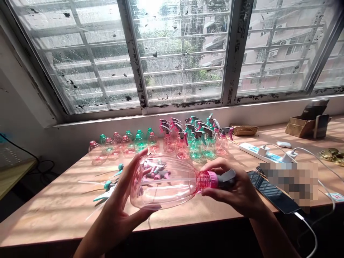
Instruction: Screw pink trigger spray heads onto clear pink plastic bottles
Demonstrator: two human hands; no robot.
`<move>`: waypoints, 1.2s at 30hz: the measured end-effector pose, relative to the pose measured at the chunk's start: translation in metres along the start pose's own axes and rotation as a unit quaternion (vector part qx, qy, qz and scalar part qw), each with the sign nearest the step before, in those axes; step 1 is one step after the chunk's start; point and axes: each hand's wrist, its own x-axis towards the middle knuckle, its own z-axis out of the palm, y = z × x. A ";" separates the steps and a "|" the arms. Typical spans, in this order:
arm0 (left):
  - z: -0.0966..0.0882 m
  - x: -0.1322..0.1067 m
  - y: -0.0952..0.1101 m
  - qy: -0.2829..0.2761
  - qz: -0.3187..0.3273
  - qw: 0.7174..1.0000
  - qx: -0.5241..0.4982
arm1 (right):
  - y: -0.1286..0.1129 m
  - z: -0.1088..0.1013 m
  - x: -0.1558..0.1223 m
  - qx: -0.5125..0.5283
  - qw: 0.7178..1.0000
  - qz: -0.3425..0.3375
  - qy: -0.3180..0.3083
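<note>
A clear pink plastic spray bottle [163, 182] lies on its side in both my hands above the wooden table [53, 211]. My left hand [122, 206] cups the bottle's base, thumb under it and fingers over the top. My right hand [236, 188] is closed round the pink collar and the grey spray head [227, 178] at the neck. Loose spray heads [158, 173] show through the bottle on the table behind it.
Several pink and green bottles stand in rows by the window: without heads [120, 145] on the left, with heads [196, 139] on the right. Green spray heads with tubes [109, 188] lie left. A power strip [260, 152], phone [272, 195], cables and boxes [309, 123] are at right.
</note>
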 end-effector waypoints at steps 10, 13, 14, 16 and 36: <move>0.001 0.001 0.001 0.006 -0.006 1.000 -0.011 | 0.000 0.001 -0.001 -0.007 1.000 0.017 -0.005; 0.002 0.003 0.004 0.019 0.002 1.000 -0.005 | -0.001 0.001 -0.001 -0.008 1.000 0.017 0.000; 0.003 0.003 0.004 0.024 0.003 1.000 0.002 | -0.001 0.002 0.000 -0.011 1.000 0.020 0.002; 0.003 0.004 0.005 0.037 0.012 0.999 0.014 | -0.003 0.003 0.001 -0.015 0.999 0.028 0.005; 0.016 0.011 0.007 0.004 0.021 0.996 0.082 | -0.005 0.003 0.005 -0.072 0.995 -0.012 0.074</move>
